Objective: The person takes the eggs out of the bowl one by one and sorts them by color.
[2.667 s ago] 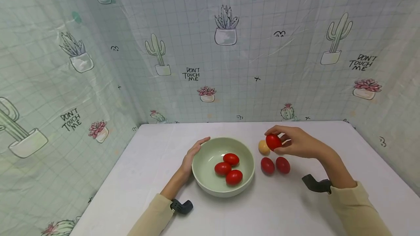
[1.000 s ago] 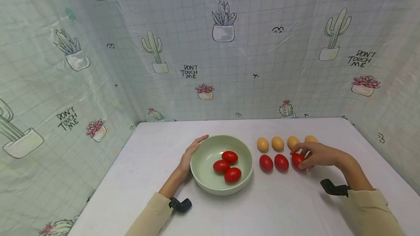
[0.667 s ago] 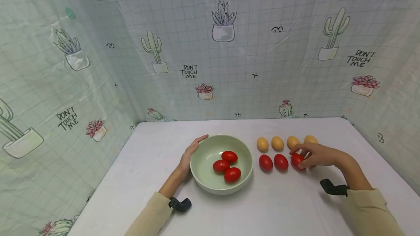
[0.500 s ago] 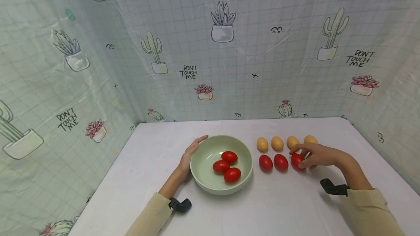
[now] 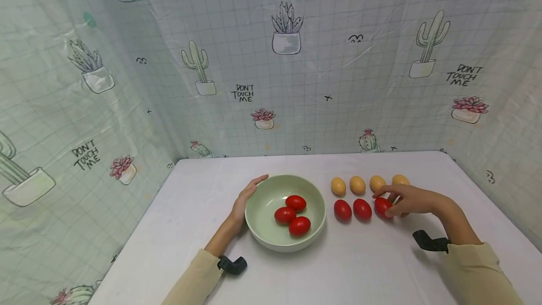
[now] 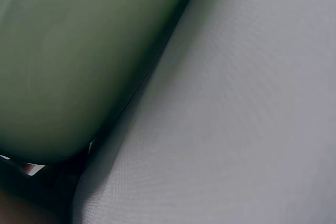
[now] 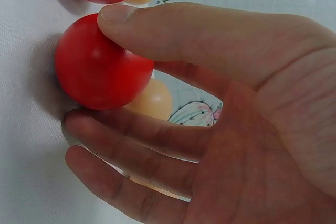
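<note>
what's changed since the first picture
The right hand has moved right and nearer the person, bringing the red egg it held in the air down to the table, beside two other red eggs; its thumb and fingers are still around it. The left hand stays against the bowl, with three red eggs inside as before.

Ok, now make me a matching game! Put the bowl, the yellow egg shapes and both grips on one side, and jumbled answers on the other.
1. Left grip
2. Yellow egg shapes
3. Bowl
4. Right grip

A. Pale green, with three red egg shapes inside
B. Thumb and fingers around a red egg shape
C. At the bowl's left side
D. In a row behind the red row

Pairs: 1-C, 2-D, 3-A, 4-B
</note>
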A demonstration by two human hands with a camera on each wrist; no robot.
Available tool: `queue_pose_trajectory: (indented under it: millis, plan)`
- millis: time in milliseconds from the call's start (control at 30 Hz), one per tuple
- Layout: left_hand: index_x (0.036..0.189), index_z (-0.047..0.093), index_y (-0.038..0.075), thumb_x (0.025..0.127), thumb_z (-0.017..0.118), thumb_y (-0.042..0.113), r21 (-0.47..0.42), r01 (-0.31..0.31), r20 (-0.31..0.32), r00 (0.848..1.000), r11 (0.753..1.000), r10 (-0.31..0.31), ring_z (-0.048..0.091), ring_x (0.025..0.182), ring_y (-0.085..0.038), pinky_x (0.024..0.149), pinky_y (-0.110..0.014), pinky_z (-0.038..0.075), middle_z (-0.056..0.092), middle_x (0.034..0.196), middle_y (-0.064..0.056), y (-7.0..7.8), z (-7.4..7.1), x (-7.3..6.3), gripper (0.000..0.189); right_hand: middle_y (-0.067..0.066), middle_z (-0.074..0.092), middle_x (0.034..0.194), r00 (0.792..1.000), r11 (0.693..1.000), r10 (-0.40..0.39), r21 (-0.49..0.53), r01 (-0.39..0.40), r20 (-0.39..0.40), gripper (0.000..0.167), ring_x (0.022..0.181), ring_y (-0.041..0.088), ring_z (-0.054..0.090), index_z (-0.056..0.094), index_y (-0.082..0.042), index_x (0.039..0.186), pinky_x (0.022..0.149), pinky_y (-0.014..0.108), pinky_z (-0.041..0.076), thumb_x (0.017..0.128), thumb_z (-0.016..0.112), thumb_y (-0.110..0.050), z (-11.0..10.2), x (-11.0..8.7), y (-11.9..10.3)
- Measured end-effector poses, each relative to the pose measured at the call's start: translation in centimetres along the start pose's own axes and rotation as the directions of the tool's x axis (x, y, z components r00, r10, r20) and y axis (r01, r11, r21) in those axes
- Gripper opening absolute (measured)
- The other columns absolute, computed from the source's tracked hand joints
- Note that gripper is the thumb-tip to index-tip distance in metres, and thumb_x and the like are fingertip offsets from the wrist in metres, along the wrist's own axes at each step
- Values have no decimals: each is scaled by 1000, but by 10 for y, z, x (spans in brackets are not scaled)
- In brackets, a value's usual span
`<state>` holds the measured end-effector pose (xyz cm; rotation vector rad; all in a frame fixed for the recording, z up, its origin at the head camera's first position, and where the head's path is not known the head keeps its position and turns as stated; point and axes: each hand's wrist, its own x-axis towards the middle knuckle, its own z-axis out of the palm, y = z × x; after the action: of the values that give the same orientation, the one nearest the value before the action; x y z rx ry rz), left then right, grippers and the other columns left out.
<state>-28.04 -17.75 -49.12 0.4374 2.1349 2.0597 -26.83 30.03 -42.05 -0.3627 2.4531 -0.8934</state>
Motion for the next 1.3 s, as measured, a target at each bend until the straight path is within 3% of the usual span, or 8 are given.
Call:
queue_pose_trajectory:
  millis: [433,667,933,1300]
  plan:
    - [157,42,23,111,21,36,0,-5,-9,1000,1000,5,42,150,-29,107,-19,47,42,163,-3,-1,0,0,52,19,62,123,1000,1000,6,-24,-6,-21,60,107,26,60,55,-6,142,85,43,62,89,79,-19,-3,-4,-3]
    - [158,41,23,111,21,36,-6,-4,2,1000,1000,4,41,151,-30,107,-20,47,40,164,-4,0,0,0,52,23,62,127,997,995,-58,-80,54,-55,56,110,31,63,57,-5,140,86,49,60,90,76,-19,-10,-12,-6]
    - [157,42,21,111,22,34,-13,-5,-5,1000,1000,5,41,151,-30,106,-18,47,41,164,-5,1,1,1,52,25,65,126,977,987,-117,-128,95,-177,49,111,35,65,60,-4,135,86,50,61,90,75,-20,-12,-14,-16]
    - [157,42,23,111,22,36,-18,-3,-1,1000,1000,3,41,150,-30,106,-19,47,42,163,-5,1,1,-1,52,17,69,118,945,975,-202,-146,168,-258,39,105,26,65,65,-3,128,83,43,62,93,74,-19,-5,-9,-33]
